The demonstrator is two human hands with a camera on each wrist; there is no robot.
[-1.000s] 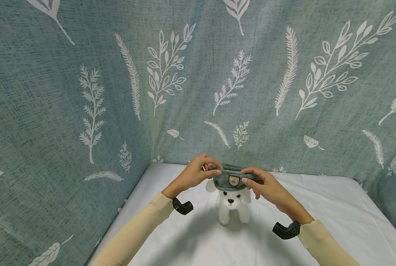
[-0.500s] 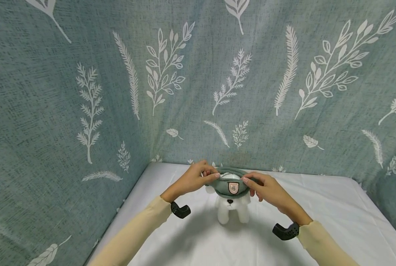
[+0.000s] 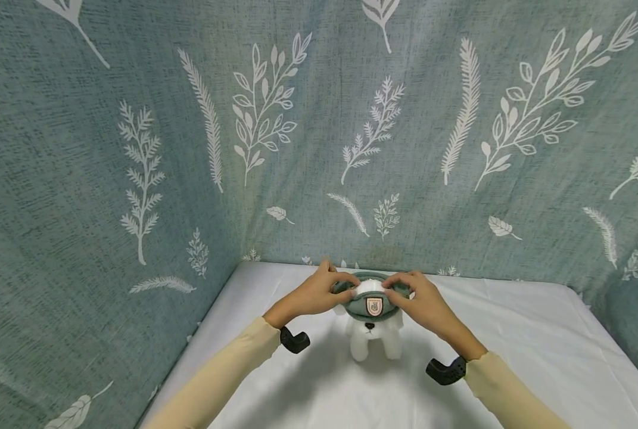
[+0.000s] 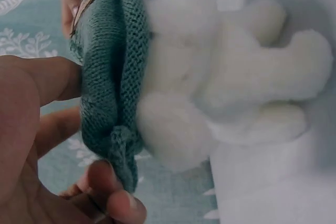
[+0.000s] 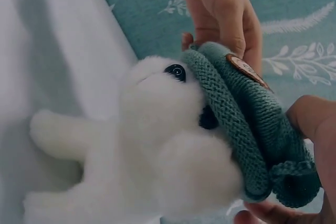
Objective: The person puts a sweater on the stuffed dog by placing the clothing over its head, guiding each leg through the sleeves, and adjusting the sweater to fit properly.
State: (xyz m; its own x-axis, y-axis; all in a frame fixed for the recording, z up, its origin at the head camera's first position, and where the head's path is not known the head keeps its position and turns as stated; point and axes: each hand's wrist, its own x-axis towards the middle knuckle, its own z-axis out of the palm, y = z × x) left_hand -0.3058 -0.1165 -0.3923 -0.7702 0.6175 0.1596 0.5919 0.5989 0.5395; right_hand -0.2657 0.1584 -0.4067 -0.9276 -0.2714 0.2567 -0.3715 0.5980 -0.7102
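Observation:
A white plush dog (image 3: 359,345) stands on the white-covered table, facing me. Around its head sits a green knitted hat (image 3: 355,308) with a shield-shaped patch (image 3: 374,306) at the front, low enough to hide the eyes in the head view. White shows through the hat's upper opening between my hands. My left hand (image 3: 314,292) pinches the hat's edge on the left; my right hand (image 3: 425,302) pinches it on the right. In the left wrist view, the knit (image 4: 105,77) lies between thumb and fingers. The right wrist view shows the rolled brim (image 5: 226,114) just above the dog's eye.
The white sheet (image 3: 319,381) spreads in front of the dog and to both sides. Behind and to the left hangs a teal curtain (image 3: 308,137) with white leaf prints, close behind the dog. A black wrist device (image 3: 295,341) is worn on each arm.
The hat has come lower over the dog's face, covering its eyes in the head view. Its top has spread open, showing white, and my hands have drawn a little closer together.

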